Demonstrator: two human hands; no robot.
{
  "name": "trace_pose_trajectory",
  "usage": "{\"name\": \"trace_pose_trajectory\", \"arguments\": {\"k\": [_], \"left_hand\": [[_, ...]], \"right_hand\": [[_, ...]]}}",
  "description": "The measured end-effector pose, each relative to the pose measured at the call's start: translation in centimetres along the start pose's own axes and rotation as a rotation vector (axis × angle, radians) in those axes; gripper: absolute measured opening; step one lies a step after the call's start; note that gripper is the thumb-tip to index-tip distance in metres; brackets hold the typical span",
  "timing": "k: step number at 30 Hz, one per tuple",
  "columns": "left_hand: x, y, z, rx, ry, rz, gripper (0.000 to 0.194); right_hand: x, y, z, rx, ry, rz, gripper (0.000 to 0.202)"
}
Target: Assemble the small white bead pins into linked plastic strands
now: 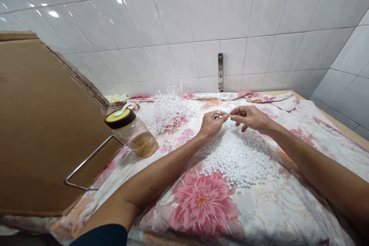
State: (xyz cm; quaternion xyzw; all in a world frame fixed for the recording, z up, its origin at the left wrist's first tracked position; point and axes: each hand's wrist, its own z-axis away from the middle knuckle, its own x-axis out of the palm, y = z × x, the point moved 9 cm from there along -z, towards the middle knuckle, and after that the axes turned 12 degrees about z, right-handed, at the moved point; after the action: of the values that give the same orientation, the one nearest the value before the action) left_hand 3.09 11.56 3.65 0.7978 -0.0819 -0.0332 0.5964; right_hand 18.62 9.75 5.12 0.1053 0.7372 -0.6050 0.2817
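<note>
Two hands meet over the middle of the counter (331, 119), which is draped in a floral cloth (207, 203). We record the left hand (211, 123) and the right hand (250, 117) fingertip to fingertip, with a thin white plastic piece (227, 114) pinched between them. The piece appears to run roughly left to right, bridging the two pinches, so its long axis lies across the person's view rather than away from it; which end is which we cannot tell at this size. The left fingers are curled nearly closed around one end, with something small and dark showing inside the curl that we cannot identify. The right fingers are closed in a fine pinch on the other end, thumb against forefinger, the remaining fingers loosely bent. Neither hand is nearer: both are in contact. Just below and toward the person lies a spread heap of small white beads (236, 157). Beyond the left hand, well apart, stands a tangle of bare white sprues (170, 111). Further left a lidded glass jar (132, 132) lies tilted beside a cardboard sheet (43, 123).
</note>
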Motion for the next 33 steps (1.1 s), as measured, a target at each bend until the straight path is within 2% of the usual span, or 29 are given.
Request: {"name": "trace_pose_trajectory", "arguments": {"k": [9, 15, 19, 22, 25, 28, 33], "left_hand": [[0.4, 0.1, 0.1, 0.007, -0.035, 0.011, 0.032], [0.6, 0.5, 0.3, 0.064, -0.036, -0.011, 0.02], [0.5, 1.1, 0.7, 0.165, -0.014, -0.138, 0.011], [0.7, 1.3, 1.0, 0.211, -0.026, -0.227, 0.008], [1.0, 1.3, 1.1, 0.224, -0.047, -0.282, 0.007], [1.2, 1.4, 1.2, 0.244, -0.057, -0.316, 0.006], [1.3, 2.4, 1.5, 0.351, -0.058, -0.369, 0.007]], "right_hand": [[0.2, 0.8, -0.3, 0.051, 0.037, -0.018, 0.021], [1.1, 1.0, -0.1, 0.123, 0.02, 0.037, 0.01], [0.7, 0.6, 0.1, 0.172, 0.092, 0.237, 0.006], [-0.2, -0.5, 0.1, 0.088, 0.215, 0.54, 0.005], [-0.3, -0.9, 0.1, 0.043, 0.275, 0.701, 0.009], [-0.5, -1.0, 0.1, 0.046, 0.282, 0.74, 0.012], [-1.1, -1.5, 0.5, 0.12, 0.229, 0.635, 0.011]]}}
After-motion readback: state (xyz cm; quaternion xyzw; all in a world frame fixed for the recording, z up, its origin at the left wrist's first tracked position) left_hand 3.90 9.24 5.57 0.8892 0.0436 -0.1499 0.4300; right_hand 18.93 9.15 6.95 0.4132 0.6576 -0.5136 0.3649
